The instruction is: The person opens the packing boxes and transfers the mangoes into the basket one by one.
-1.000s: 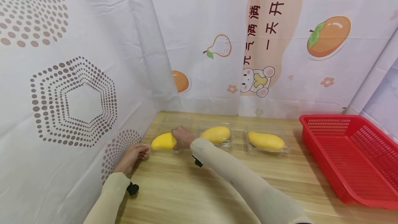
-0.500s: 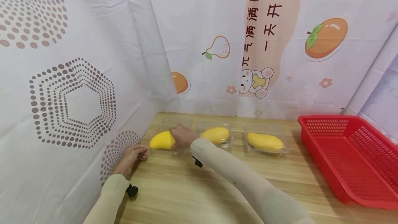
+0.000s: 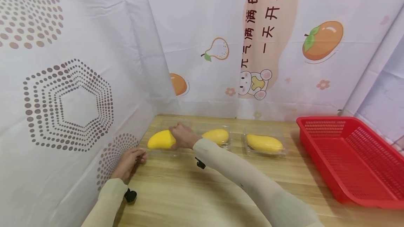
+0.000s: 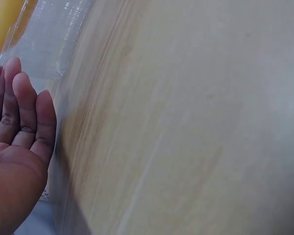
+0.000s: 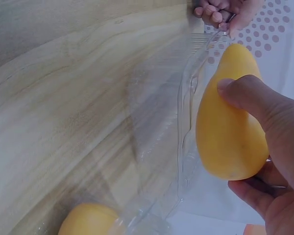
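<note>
My right hand (image 3: 185,136) grips a yellow mango (image 5: 232,132), its thumb across the top and fingers around the lower end. The mango sits over a clear plastic fruit box (image 5: 180,142), overlapping its rim in the right wrist view. At the box's far left corner, my left hand (image 3: 127,164) pinches the rim between thumb and forefinger; its other fingers (image 4: 27,98) lie loosely bent beside the box. Two more clear boxes stand to the right, one with a mango (image 3: 217,136) partly behind my right hand, the other with a mango (image 3: 264,143).
A red slatted plastic basket (image 3: 350,171) stands at the right of the wooden table (image 3: 176,188). Printed white curtains (image 3: 195,20) hang behind the table and down its left side, close to my left hand.
The right hand has lifted the mango slightly and tilted it a little. My left hand keeps its pinch on the box. The head view has shifted slightly, moving the whole scene left.
</note>
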The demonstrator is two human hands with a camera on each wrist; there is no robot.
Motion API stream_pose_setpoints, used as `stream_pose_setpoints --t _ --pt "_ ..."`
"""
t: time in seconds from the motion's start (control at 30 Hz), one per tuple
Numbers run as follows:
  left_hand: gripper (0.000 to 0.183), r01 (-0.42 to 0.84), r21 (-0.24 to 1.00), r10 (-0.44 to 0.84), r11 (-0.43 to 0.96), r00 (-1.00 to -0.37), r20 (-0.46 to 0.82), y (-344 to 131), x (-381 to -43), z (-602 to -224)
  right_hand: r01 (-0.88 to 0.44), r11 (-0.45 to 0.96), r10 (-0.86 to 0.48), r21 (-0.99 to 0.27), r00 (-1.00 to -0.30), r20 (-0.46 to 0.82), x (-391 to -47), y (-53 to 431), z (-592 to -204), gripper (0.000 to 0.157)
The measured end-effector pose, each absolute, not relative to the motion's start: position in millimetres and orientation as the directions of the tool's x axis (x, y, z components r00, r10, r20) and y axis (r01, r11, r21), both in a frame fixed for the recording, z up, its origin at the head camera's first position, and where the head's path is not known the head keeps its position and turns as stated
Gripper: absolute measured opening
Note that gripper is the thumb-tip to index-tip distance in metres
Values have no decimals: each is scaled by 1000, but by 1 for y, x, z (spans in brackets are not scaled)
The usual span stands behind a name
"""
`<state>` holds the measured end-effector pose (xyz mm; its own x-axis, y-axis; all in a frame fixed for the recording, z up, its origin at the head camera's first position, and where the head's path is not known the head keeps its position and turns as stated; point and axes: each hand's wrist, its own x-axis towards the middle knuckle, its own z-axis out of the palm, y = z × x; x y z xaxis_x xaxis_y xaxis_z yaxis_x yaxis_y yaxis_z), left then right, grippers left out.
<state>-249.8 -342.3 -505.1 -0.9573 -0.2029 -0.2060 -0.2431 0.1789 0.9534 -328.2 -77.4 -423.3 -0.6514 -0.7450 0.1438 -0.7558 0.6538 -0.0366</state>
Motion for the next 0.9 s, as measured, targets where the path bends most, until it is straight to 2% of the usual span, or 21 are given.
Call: stream_pose_setpoints --t 0.33,0.9 --pt "31 -238 954 -207 184 -958 -199 -340 -248 -504 -748 662 -740 -40 -661 123 -325 -66 -413 66" --pt "32 -235 953 -244 190 -952 -186 -337 -248 -506 -755 651 -734 -81 -653 186 -322 -41 -401 63"
